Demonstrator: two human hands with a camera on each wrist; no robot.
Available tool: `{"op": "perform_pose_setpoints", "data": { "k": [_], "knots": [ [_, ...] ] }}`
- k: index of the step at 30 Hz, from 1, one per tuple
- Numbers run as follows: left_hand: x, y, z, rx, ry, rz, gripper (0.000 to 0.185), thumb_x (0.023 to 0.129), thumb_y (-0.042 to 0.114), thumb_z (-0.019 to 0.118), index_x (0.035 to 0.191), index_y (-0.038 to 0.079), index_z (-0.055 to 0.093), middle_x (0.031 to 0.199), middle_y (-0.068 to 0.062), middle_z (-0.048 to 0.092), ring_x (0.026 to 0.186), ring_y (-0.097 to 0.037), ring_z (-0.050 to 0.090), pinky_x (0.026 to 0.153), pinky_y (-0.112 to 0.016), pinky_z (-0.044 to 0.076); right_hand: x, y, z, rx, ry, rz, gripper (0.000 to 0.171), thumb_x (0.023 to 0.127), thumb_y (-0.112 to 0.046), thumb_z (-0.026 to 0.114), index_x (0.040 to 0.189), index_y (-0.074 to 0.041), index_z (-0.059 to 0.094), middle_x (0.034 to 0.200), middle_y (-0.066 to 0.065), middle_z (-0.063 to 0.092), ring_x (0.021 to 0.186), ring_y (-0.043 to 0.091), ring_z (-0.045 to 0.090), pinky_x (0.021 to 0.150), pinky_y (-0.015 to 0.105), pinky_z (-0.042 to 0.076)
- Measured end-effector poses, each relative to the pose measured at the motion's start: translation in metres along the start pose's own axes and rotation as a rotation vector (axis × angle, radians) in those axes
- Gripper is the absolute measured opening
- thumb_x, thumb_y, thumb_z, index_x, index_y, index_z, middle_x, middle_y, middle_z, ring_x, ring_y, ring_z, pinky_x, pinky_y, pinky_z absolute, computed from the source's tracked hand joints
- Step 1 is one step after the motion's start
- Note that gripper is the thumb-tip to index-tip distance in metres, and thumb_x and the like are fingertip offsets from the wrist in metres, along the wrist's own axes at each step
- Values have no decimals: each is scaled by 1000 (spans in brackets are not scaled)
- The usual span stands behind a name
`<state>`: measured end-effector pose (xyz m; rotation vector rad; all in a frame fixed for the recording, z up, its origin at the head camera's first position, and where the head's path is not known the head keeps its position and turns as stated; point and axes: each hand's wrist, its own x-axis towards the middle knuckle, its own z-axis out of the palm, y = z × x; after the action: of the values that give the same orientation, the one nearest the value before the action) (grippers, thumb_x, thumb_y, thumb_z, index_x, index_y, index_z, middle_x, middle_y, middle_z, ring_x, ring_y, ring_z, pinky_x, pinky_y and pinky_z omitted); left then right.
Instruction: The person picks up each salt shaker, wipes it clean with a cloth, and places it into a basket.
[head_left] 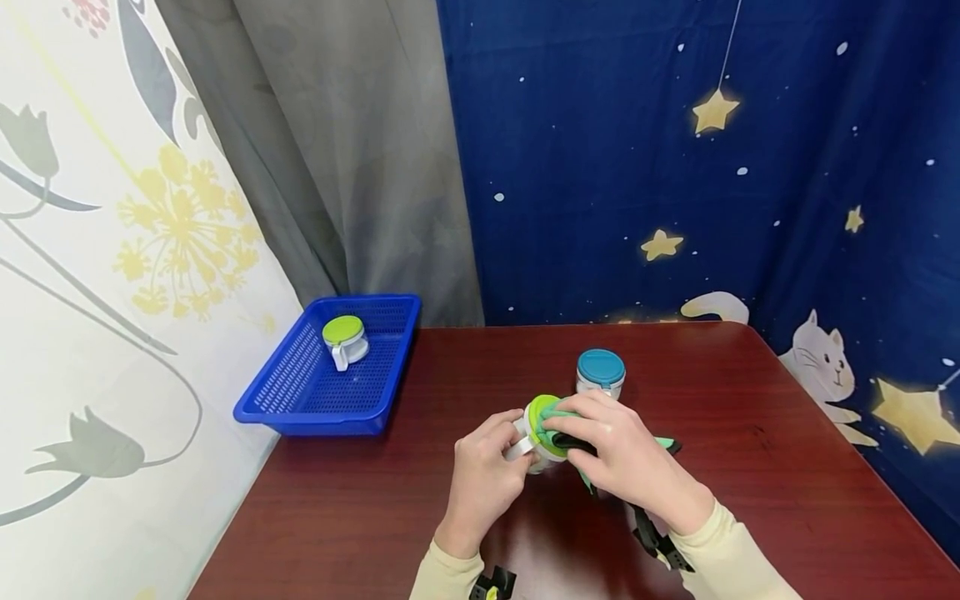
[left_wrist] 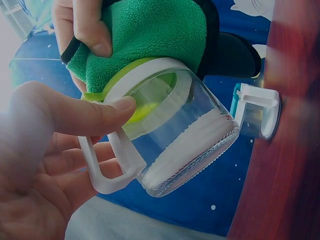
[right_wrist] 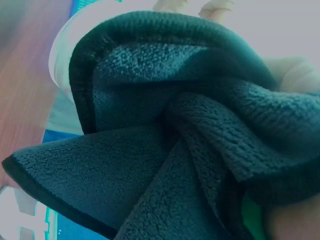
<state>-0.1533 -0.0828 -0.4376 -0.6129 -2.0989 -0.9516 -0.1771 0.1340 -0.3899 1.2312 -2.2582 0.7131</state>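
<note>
The left hand [head_left: 487,467] grips the handled glass jar [left_wrist: 185,145] over the tabletop [head_left: 457,367], about midway between its left and right edges; the jar leans, its green lid [head_left: 537,410] turned toward the right hand [head_left: 622,446]. In the left wrist view the thumb [left_wrist: 85,112] lies across the white collar at the top of the handle [left_wrist: 107,185], and the other fingers curl in behind the handle, so that hand pinches the jar from the handle's side. The right hand bunches a green cloth [left_wrist: 155,32] with dark edging between its thumb and fingers and presses it onto the lid, covering part of it; a loose corner of the cloth shows past the hand toward the tabletop's right edge. The right wrist view is filled by the folded cloth, and the exact place of every right fingertip cannot be told there. A jar with a blue lid [head_left: 601,367] stands upright just beyond the right hand, nearer the tabletop's far edge. At the tabletop's far left corner sits a blue basket [head_left: 311,425], and inside it 1 more green-lidded jar [head_left: 345,330] stands, its handle facing the near side. A gray curtain [head_left: 375,167] and a navy curtain [head_left: 585,108] with stars hang behind the far edge.
</note>
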Motion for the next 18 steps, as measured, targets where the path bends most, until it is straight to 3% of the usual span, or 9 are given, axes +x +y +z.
{"op": "perform_pose_setpoints", "data": {
  "k": [7, 14, 18],
  "knots": [
    [-2, -2, 1, 5, 6, 13, 34, 62, -4, 87, 69, 13, 57, 108, -5, 73, 84, -16, 72, 64, -24, 56, 1, -4, -1, -6, -11, 6, 33, 81, -8, 75, 113, -16, 75, 119, -1, 65, 112, 17, 57, 86, 38, 55],
    [-2, -2, 0, 8, 17, 10, 35, 62, -3, 88, 69, 12, 57, 109, -4, 72, 83, -16, 72, 64, -24, 57, 2, -3, -1, -46, -10, 2, 33, 81, -9, 75, 112, -17, 75, 118, -4, 65, 111, 16, 57, 88, 38, 54],
    [-3, -2, -1, 4, 25, 11, 35, 62, -3, 88, 69, 12, 57, 108, -4, 73, 81, -16, 72, 64, -25, 57, 1, 0, 0, -72, -9, 13, 33, 79, -8, 77, 112, -17, 76, 118, -3, 66, 113, 16, 56, 81, 36, 56]
  ]
}}
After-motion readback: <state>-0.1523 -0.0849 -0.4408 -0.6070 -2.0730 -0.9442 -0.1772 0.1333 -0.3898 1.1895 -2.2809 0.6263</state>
